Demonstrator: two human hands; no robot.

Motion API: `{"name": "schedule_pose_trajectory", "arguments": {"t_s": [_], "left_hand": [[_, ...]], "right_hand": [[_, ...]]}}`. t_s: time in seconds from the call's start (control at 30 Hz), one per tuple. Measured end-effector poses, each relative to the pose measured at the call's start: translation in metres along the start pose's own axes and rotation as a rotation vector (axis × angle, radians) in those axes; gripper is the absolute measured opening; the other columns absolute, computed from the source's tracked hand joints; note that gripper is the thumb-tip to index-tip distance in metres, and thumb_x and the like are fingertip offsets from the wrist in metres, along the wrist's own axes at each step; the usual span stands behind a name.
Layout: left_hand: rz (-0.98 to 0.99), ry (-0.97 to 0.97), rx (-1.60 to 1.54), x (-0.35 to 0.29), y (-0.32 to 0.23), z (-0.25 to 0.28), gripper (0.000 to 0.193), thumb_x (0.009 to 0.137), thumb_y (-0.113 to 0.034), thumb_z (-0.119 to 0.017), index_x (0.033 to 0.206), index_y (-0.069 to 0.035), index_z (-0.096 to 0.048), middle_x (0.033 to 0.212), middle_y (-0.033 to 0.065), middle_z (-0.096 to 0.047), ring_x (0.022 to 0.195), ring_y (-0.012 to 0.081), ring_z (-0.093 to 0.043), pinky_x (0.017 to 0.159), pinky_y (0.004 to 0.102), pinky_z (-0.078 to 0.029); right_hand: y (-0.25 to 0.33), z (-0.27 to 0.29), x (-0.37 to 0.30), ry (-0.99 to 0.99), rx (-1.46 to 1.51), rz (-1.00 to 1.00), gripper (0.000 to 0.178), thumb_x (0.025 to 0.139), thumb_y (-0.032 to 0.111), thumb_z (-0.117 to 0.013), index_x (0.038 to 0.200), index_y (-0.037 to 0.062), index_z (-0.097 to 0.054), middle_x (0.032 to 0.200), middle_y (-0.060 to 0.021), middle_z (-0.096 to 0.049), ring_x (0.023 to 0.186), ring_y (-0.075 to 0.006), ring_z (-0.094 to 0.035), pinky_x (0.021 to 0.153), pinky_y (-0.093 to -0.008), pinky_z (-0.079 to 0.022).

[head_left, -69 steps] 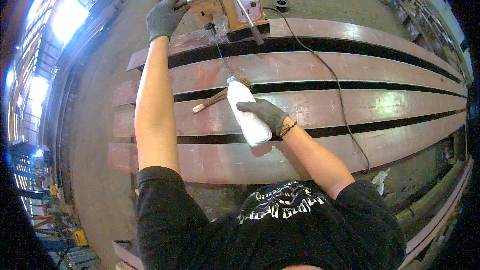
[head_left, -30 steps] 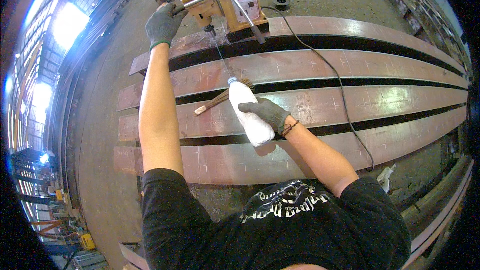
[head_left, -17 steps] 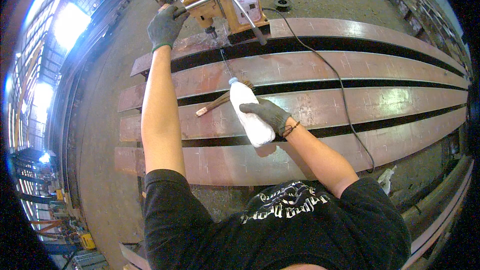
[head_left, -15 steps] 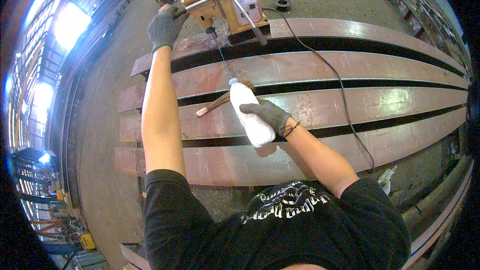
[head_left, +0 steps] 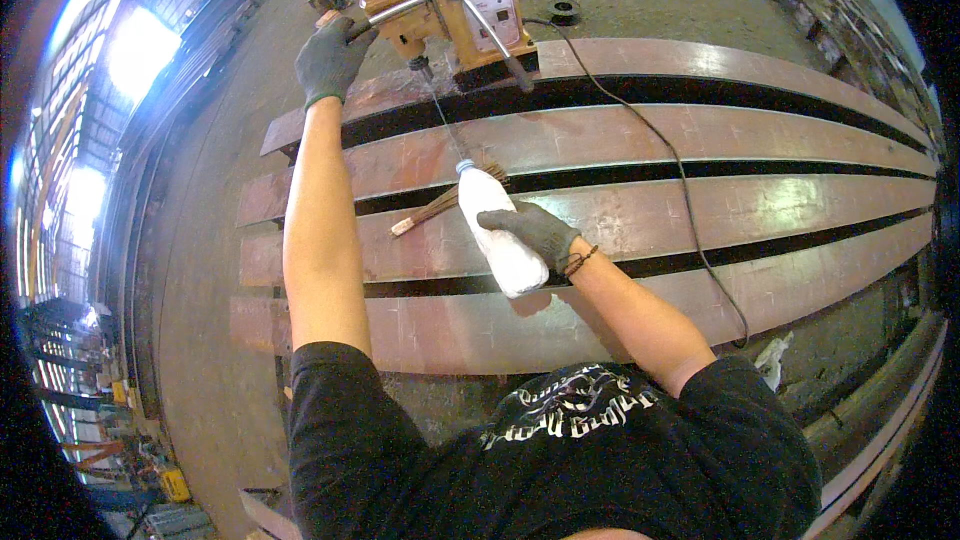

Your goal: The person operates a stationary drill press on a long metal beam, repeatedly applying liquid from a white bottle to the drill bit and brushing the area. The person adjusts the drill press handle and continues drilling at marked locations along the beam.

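My left hand (head_left: 333,58), in a dark grey work glove, is closed round the end of one metal feed-handle arm (head_left: 405,6) of a yellow drill press (head_left: 428,28). In my right hand (head_left: 537,234), gloved the same way, is a white squeeze bottle (head_left: 480,198). Its blue cap points up and away from me, and a thin stream of liquid (head_left: 444,118) runs from it to the tool under the drill's spindle (head_left: 421,66). A wooden-handled brush (head_left: 428,213) lies behind the bottle, its bristles partly hidden.
Several long reddish-brown steel beams (head_left: 640,137) lie side by side with dark gaps between them. The drill stands on the farthest one. A black cable (head_left: 683,172) crosses the beams to the right. On the floor beyond sits a dark round reel (head_left: 564,11).
The bottle and my right hand have shifted very slightly left and toward me. My left hand stays on the handle, and the stream still reaches the drill.
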State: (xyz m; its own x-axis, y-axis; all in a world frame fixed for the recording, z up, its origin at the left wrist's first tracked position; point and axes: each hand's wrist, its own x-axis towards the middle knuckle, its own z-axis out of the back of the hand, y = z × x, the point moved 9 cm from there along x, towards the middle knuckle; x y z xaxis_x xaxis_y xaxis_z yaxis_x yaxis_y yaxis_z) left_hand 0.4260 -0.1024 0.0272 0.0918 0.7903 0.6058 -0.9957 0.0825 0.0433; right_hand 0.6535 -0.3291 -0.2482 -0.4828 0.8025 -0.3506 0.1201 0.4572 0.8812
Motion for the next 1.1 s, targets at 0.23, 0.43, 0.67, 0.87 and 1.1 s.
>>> {"name": "schedule_pose_trajectory", "arguments": {"t_s": [0.23, 0.43, 0.67, 0.87, 1.1], "left_hand": [[0.007, -0.073, -0.040, -0.004, 0.000, 0.003, 0.045, 0.087, -0.063, -0.069, 0.094, -0.020, -0.075, 0.093, 0.0118, -0.076, 0.087, 0.0361, -0.073, 0.071, 0.0481, -0.056], [-0.009, -0.100, -0.056, -0.005, 0.000, 0.001, 0.045, 0.087, -0.064, -0.068, 0.095, -0.020, -0.076, 0.092, 0.0120, -0.076, 0.085, 0.0352, -0.073, 0.069, 0.0483, -0.056], [-0.033, -0.134, -0.042, -0.004, 0.001, -0.002, 0.045, 0.088, -0.063, -0.068, 0.095, -0.020, -0.077, 0.093, 0.0116, -0.075, 0.086, 0.0353, -0.073, 0.070, 0.0480, -0.056], [-0.011, -0.108, -0.079, -0.009, -0.002, 0.003, 0.045, 0.088, -0.062, -0.067, 0.094, -0.018, -0.076, 0.093, 0.0128, -0.075, 0.086, 0.0357, -0.073, 0.070, 0.0485, -0.055], [-0.003, -0.086, -0.080, -0.008, 0.005, -0.002, 0.044, 0.087, -0.059, -0.069, 0.093, -0.016, -0.073, 0.094, 0.0123, -0.074, 0.090, 0.0359, -0.072, 0.074, 0.0488, -0.055]], "right_hand": [[0.006, 0.002, -0.001, -0.048, -0.068, 0.047, 0.045, 0.089, 0.041, -0.075, 0.106, 0.0005, -0.070, 0.084, -0.0096, -0.071, 0.065, -0.0210, -0.067, 0.058, -0.0355, -0.055], [0.002, 0.003, 0.000, 0.005, -0.086, -0.060, 0.054, 0.089, 0.041, -0.077, 0.122, 0.0006, -0.063, 0.096, -0.0084, -0.071, 0.074, -0.0171, -0.068, 0.064, -0.0311, -0.057], [-0.005, 0.002, 0.001, 0.009, -0.016, -0.061, 0.055, 0.089, 0.040, -0.077, 0.124, 0.0005, -0.063, 0.099, -0.0081, -0.071, 0.076, -0.0178, -0.068, 0.067, -0.0319, -0.058], [-0.008, 0.004, 0.005, 0.027, -0.026, -0.072, 0.057, 0.088, 0.040, -0.077, 0.127, 0.0000, -0.062, 0.102, -0.0085, -0.071, 0.081, -0.0175, -0.068, 0.071, -0.0322, -0.058], [0.047, 0.021, -0.012, -0.214, -0.383, 0.403, 0.071, 0.081, 0.036, -0.082, 0.133, -0.0039, -0.056, 0.118, -0.0137, -0.067, 0.104, -0.0211, -0.065, 0.091, -0.0358, -0.055]]}}
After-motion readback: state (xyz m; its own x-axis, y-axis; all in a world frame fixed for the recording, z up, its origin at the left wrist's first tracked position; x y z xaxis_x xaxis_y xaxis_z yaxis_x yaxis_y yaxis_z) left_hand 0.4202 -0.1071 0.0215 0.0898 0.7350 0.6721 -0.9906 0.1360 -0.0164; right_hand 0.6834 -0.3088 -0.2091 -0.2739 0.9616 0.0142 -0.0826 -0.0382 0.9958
